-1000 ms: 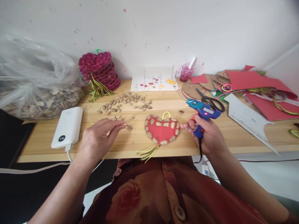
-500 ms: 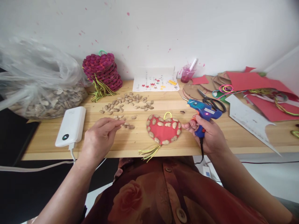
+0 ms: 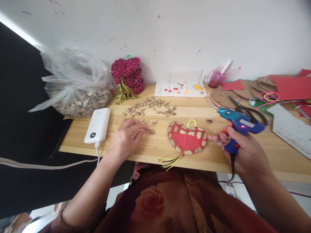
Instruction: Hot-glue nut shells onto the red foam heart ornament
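Note:
My right hand point(image 3: 245, 150) is wrapped round a blue hot glue gun point(image 3: 239, 124), its red light lit and its nozzle pointing left above the table. With thumb and fingers pinched together, my left hand point(image 3: 127, 137) is on a peanut point(image 3: 145, 130) at the near side of the loose pile; another peanut point(image 3: 152, 132) lies by the fingertips. Between my hands lies a red heart-shaped piece point(image 3: 182, 139) edged with glued peanuts, plus a short second row near its top. It has a yellow loop on top and a yellow-green tassel point(image 3: 170, 160) at its point.
Loose peanuts point(image 3: 152, 103) are scattered behind my left hand. On the left stand a white power bank point(image 3: 97, 125) and a plastic bag of peanuts point(image 3: 80, 102). A purple woven heart point(image 3: 127, 76) leans at the wall. Scissors point(image 3: 252, 113), cardboard and red paper point(image 3: 289, 87) lie right.
The view has swung left, so things appear further right. My left fingertips have closed in on the peanuts at the near edge of the pile. My right hand keeps hold of the glue gun.

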Motion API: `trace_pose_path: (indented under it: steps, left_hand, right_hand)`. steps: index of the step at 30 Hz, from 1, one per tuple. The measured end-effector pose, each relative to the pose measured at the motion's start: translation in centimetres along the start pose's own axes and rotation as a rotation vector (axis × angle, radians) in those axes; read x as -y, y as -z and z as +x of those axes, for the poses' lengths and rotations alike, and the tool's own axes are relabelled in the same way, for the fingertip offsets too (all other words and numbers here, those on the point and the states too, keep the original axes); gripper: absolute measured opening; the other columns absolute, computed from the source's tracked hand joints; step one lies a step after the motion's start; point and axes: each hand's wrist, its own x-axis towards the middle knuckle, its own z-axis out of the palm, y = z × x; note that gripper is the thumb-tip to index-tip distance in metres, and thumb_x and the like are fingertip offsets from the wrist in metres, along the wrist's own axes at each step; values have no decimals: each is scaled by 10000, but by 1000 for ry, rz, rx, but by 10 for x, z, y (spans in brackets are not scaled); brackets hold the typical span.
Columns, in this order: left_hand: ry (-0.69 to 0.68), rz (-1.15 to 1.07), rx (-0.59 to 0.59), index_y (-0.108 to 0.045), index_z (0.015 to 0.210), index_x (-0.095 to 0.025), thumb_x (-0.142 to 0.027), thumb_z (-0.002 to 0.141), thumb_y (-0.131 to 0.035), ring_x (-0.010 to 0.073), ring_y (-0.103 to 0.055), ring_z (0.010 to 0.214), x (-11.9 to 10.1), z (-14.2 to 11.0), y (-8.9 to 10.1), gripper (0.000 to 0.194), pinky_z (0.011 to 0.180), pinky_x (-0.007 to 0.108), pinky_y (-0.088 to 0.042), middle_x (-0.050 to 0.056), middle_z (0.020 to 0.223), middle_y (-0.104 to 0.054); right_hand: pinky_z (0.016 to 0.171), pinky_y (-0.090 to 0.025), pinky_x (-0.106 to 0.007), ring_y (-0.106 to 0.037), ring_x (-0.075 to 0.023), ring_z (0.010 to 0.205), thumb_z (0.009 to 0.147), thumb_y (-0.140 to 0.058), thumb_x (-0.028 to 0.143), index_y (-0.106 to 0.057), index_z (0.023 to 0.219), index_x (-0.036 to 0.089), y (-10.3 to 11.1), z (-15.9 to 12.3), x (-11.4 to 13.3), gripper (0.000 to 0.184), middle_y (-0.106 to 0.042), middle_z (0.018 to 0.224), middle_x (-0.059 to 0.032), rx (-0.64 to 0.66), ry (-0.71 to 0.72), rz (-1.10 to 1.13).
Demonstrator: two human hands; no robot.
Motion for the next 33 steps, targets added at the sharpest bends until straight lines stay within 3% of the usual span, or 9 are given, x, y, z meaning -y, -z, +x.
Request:
trace_pose_path:
  steps: [8, 14, 22, 33]
  left_hand:
    - [-31, -38, 88, -775, 1006, -200, -197, 924, -719, 239, -625, 977, -5, 5, -10, 100, 919, 411, -540, 60, 956, -696]
    - [-21, -54, 162, -789, 949, -224, -187, 968, -649, 243, -611, 958, -8, 7, -14, 145, 905, 419, -522, 59, 927, -703]
    - [15, -41, 164, -788, 988, -234, -236, 979, -651, 249, -625, 986, -11, 9, -7, 138, 901, 419, -487, 56, 956, -742]
    - [42, 18, 197, -769, 889, -231, -236, 962, -687, 239, -630, 931, -20, 9, -18, 110, 876, 422, -445, 32, 907, -759]
  right_hand:
    - [660, -650, -264, -669, -146, 578, 593, -962, 351, -683, 730, 191, -1, 0, 0, 350, -614, 587, 35, 19, 12, -33]
    - [562, -626, -242, -676, -156, 568, 529, -989, 364, -687, 730, 188, -1, -2, 3, 403, -631, 598, 26, -20, -8, -48]
    - [533, -612, -210, -741, -203, 676, 491, -994, 374, -660, 705, 197, -3, -3, 5, 434, -611, 599, 26, -37, -46, -52]
    - [595, -667, -262, -668, -154, 569, 501, -991, 361, -688, 718, 200, -3, -2, 2, 406, -621, 596, 29, -47, -44, -46]
